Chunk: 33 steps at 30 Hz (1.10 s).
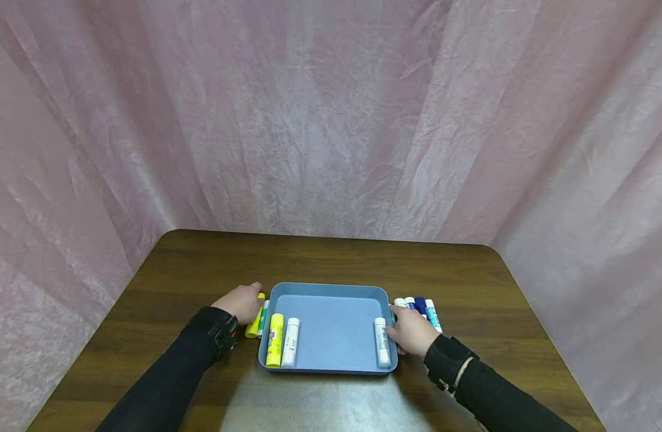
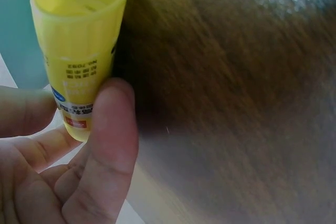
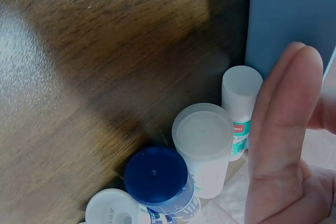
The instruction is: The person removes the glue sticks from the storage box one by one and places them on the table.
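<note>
Where the left hand (image 1: 241, 304) pinches, a yellow glue stick (image 1: 252, 329) slants away rightward.

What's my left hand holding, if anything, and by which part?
A yellow glue stick, pinched by its sides toward the end farther from you.

Head view: above the near side of the table (image 1: 331, 258), facing forward and down; farthest off, reaching the curtain (image 1: 331, 120).
Left wrist view: at the left hand (image 1: 241, 303), very close, facing a yellow glue stick (image 2: 79, 40).
Right wrist view: at the right hand (image 1: 414, 331), close, facing the table beside the tray (image 1: 336, 330).
Yellow glue stick: head and left wrist share it.
Blue-capped stick (image 3: 156, 174): head and right wrist share it.
</note>
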{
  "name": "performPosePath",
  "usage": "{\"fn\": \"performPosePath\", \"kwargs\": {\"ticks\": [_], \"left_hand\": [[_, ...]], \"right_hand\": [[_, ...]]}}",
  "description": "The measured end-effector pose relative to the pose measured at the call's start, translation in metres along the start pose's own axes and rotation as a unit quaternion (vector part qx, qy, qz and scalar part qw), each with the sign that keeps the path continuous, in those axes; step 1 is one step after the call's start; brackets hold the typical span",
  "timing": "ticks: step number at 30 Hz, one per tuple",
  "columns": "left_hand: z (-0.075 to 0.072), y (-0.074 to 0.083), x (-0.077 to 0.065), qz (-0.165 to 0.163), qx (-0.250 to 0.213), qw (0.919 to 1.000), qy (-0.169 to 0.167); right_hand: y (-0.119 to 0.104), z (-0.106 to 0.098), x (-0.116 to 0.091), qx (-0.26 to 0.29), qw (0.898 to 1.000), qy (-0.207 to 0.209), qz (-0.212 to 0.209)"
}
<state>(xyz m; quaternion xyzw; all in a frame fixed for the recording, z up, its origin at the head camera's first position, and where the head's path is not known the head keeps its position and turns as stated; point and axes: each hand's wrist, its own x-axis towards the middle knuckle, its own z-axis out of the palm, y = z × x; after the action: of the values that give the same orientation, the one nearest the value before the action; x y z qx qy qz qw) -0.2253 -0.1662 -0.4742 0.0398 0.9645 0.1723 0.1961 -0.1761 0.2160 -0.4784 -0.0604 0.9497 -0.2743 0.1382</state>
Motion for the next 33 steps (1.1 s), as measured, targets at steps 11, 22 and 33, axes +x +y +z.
{"fn": "performPosePath", "kwargs": {"ticks": [11,22,33], "left_hand": [[-0.001,0.000,-0.001,-0.003,-0.004,1.0000,-0.001],[0.002,-0.003,0.003,-0.006,0.004,1.0000,0.005],[-0.009,0.001,-0.008,0.007,0.010,0.9992,0.039]], "right_hand": [[-0.001,-0.001,0.000,0.001,1.000,-0.001,0.000],[0.000,0.000,0.001,0.006,1.000,-0.006,0.002],[0.000,-0.003,0.000,0.007,1.000,-0.006,-0.001]]}}
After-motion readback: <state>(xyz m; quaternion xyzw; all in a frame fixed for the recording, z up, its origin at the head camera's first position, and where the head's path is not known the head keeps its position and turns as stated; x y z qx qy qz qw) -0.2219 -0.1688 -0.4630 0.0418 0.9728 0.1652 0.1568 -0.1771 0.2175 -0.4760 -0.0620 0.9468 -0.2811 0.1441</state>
